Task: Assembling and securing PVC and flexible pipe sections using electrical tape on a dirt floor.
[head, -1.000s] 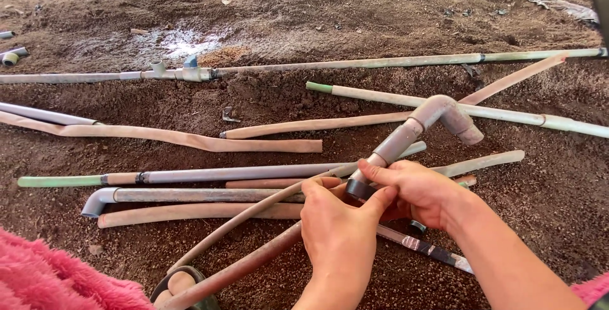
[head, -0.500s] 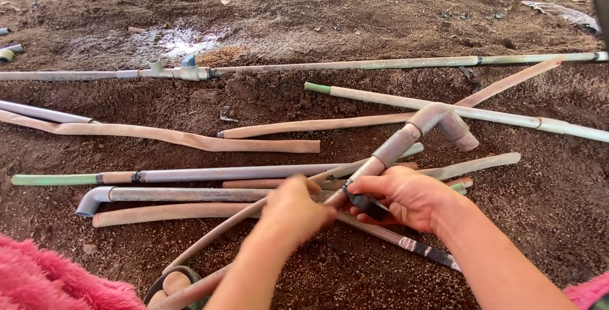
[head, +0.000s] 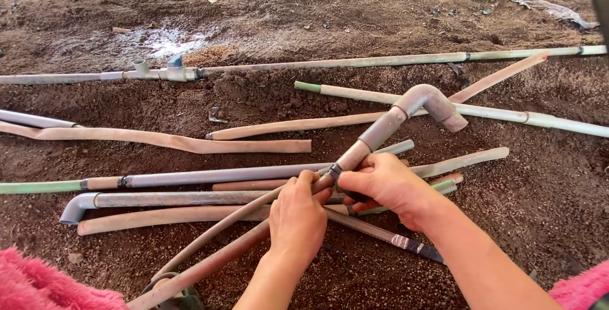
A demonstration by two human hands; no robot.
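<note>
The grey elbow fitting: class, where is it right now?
Head view, right of centre: the grey elbow fitting tops the slanted pipe that both hands grip, above the right hand.

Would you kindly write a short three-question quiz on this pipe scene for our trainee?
1. True or false: both hands grip the same pipe, the left hand just below the right hand.
2. What sits at the raised end of the held pipe? A) a flat cap B) a grey elbow fitting C) a coil of wire
3. Fill in: the long pipe lying farthest from the person carries a small blue ____ near the wet patch.

Key: 1 true. 2 B, the elbow curves downward at the tip. 3 valve, set on the joint on the soil.
</note>
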